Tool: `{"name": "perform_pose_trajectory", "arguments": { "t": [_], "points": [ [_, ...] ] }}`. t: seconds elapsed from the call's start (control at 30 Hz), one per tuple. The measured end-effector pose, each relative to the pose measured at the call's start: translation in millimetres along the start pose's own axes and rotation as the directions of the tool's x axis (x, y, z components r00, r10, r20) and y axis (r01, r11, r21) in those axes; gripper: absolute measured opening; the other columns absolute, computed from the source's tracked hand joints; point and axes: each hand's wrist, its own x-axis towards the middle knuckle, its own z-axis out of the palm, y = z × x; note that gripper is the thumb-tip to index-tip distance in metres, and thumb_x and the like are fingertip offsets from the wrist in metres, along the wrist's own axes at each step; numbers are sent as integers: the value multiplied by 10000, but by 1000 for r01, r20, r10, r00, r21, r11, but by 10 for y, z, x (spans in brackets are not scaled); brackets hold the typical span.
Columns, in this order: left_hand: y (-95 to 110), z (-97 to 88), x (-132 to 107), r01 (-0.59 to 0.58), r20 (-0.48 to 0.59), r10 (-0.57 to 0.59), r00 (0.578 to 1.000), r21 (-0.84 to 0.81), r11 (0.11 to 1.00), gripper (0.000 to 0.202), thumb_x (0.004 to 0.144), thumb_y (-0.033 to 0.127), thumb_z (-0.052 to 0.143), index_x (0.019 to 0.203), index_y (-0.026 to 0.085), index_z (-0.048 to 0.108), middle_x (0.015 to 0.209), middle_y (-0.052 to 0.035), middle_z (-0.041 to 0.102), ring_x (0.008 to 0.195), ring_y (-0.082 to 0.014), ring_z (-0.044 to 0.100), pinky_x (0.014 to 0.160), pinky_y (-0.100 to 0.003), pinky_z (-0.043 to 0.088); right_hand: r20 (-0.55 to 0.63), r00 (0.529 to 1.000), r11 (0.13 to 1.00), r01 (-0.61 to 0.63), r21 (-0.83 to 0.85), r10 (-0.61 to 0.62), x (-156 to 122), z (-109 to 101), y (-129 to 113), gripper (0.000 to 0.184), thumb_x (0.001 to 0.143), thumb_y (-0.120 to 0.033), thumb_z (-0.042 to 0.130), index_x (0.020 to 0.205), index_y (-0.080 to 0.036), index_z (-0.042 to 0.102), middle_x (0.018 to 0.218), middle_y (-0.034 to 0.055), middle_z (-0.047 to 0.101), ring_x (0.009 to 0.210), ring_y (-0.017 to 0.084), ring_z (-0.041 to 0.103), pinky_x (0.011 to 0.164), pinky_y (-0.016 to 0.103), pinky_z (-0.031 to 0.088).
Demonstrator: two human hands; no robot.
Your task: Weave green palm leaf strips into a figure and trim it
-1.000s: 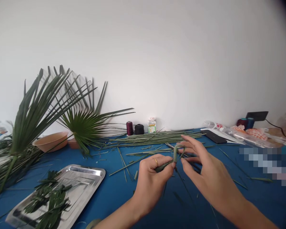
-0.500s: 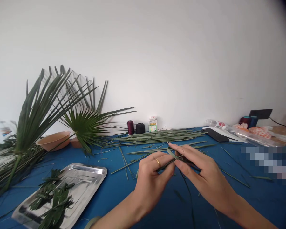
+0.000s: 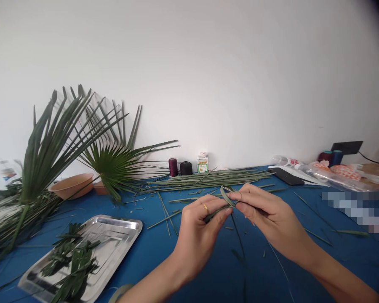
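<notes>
Near the middle of the view, my left hand is closed on a folded green palm leaf strip, pinching it between thumb and fingers. A loop of the strip stands up at the fingertips, and a narrow length hangs down below. My right hand is closed against the other side of the strip, thumb and fingertips pressed together beside the loop. A thin pale thread trails down beneath my right hand. Part of the strip is hidden inside my left fingers.
On the blue table, a metal tray holds woven leaf pieces. Palm fronds and an orange bowl stand left. Behind my hands lie cut leaf strips, with thread spools and a small box. A phone lies right.
My right hand has shifted slightly right and up, its fingers drawing off the strip's loop, which now shows more clearly. My left hand keeps its grip almost in place.
</notes>
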Motion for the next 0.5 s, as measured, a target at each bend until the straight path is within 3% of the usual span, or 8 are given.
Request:
{"name": "perform_pose_trajectory", "arguments": {
  "t": [0.2, 0.33, 0.5],
  "points": [
    [-3, -1, -6, 108, -10, -108, 994, -11, 994, 88, 770, 202, 580, 805, 181, 658, 793, -13, 653, 746, -138, 570, 682, -234, 428, 32, 997, 996, 76, -38, -75, 57, -62, 40, 223, 845, -180, 484, 1011, -256, 612, 794, 18, 530, 713, 136, 515, 600, 250, 420],
    [-47, 31, -15, 231, -59, -243, 968, -152, 961, 60, 746, 213, 609, 775, 193, 560, 688, 30, 593, 612, -91, 514, 539, -192, 399, 28, 994, 987, 112, -113, -110, 59, -46, 42, 207, 854, -199, 451, 961, -229, 626, 783, 31, 537, 680, 145, 518, 564, 270, 407],
    [-81, 46, -23, 201, -94, -232, 968, -262, 944, 176, 739, 165, 615, 828, 223, 474, 718, 46, 567, 658, -77, 523, 569, -171, 402, 89, 989, 981, 132, -144, -120, 55, -51, 25, 194, 868, -187, 405, 871, -186, 599, 761, 30, 496, 651, 135, 485, 547, 265, 387]
  ]
}}
